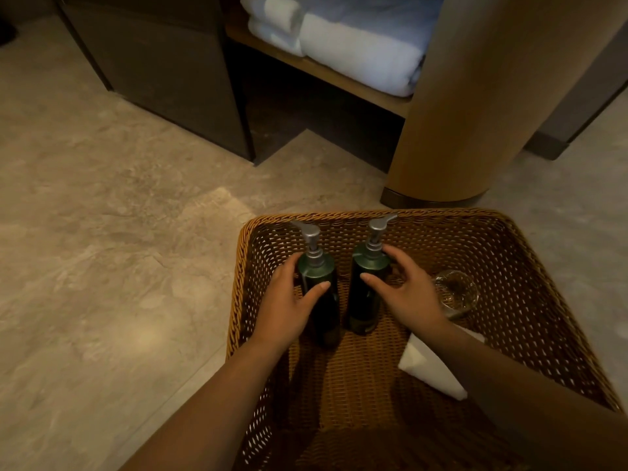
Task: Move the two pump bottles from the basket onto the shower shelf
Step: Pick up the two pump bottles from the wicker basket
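Both dark green pump bottles stand upright, side by side, inside the wicker basket [530, 266]. The left hand [289, 300] curls around the left bottle [321, 290], thumb across its front. The right hand [407, 294] wraps the right bottle [365, 294] the same way.

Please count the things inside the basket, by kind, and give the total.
Pump bottles, dark green: 2 (left bottle, right bottle)
Clear glass: 1
White folded cloth: 1
Total: 4
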Demonstrator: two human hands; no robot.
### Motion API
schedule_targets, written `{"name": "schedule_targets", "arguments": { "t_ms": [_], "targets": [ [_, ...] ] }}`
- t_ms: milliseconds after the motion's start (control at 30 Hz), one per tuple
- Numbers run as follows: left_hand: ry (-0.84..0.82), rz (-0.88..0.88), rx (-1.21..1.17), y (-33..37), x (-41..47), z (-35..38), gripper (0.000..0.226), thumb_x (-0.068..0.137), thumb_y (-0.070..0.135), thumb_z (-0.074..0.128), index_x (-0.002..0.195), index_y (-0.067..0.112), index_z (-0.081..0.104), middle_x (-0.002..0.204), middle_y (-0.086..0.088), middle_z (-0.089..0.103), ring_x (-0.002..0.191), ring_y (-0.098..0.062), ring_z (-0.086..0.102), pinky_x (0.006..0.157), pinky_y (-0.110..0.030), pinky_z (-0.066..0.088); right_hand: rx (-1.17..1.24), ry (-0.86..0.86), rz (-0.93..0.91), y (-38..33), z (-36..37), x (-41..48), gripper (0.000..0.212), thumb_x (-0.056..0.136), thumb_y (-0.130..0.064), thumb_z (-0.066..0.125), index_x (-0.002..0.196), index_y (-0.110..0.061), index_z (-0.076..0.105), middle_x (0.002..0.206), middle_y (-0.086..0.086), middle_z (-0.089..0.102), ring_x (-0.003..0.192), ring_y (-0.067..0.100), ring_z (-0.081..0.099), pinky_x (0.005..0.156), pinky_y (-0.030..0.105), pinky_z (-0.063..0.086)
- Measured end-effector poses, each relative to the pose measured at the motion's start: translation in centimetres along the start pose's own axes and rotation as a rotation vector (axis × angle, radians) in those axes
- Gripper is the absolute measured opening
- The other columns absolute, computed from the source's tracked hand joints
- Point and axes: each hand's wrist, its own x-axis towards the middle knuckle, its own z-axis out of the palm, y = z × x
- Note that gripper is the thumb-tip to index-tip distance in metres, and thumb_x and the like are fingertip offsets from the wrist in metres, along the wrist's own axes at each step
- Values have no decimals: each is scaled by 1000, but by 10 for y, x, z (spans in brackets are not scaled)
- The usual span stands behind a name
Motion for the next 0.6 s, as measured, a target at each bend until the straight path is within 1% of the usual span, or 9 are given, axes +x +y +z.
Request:
{"name": "schedule_targets", "arguments": {
  "t_ms": [67,133,200,267,333,400,467,533,600],
  "targets": [
    [-35,-5,10,0,-2,6,66,81,38,66,138,25,37,139,-1,44,126,-13,41,103,-39,42,28,20,16,0,4,-1,52,75,-35,72,121,-41,47,115,-37,47,108,-21,43,86,0,35],
    [-23,-3,9,1,-3,11,65,80,40,65,137,25,38,138,0,45,123,-11,42,102,-36,42,49,34,31,0,8,0,54,76,-35,71,123,-43,46,116,-36,47,108,-20,43,80,0,38],
    [-3,-9,3,2,-2,16,67,80,42,64,139,24,36,139,1,44,123,-8,41,101,-32,40,66,34,46,0,9,1,55,77,-36,70,124,-47,45,116,-35,48,107,-20,43,78,1,40],
    [-14,-35,-41,2,-1,19,68,81,41,64,140,25,34,141,1,43,125,-10,40,103,-36,40,112,17,79,1,8,1,55,76,-36,71,119,-56,42,115,-37,48,109,-16,45,81,5,42],
    [-39,-85,-147,2,-2,20,67,82,38,64,140,29,32,139,5,46,126,-12,42,102,-42,43,146,1,98,4,7,1,60,76,-32,72,118,-59,40,114,-38,48,107,-19,46,83,7,42],
    [-35,-119,-244,2,-3,22,65,83,34,64,140,33,32,135,10,48,125,-10,44,101,-43,45,160,2,101,8,6,2,62,76,-27,72,124,-50,40,114,-37,46,106,-21,45,82,6,42],
    [-19,-135,-294,1,-3,24,65,83,33,64,140,35,32,135,11,47,126,-11,43,101,-41,44,189,21,120,10,5,3,64,77,-23,72,129,-41,39,114,-35,46,105,-17,47,79,5,43],
    [-17,-140,-325,1,-4,25,65,83,35,63,140,37,31,136,12,46,128,-12,42,101,-41,44,201,32,124,11,4,4,63,77,-21,72,130,-36,41,114,-32,48,106,-12,48,77,6,44],
    [-23,-141,-357,2,-4,25,66,81,40,63,140,37,31,139,10,45,128,-11,42,101,-43,44,189,26,117,9,3,2,63,77,-23,72,130,-36,42,116,-31,49,109,-12,47,79,7,44]
  ]
}}
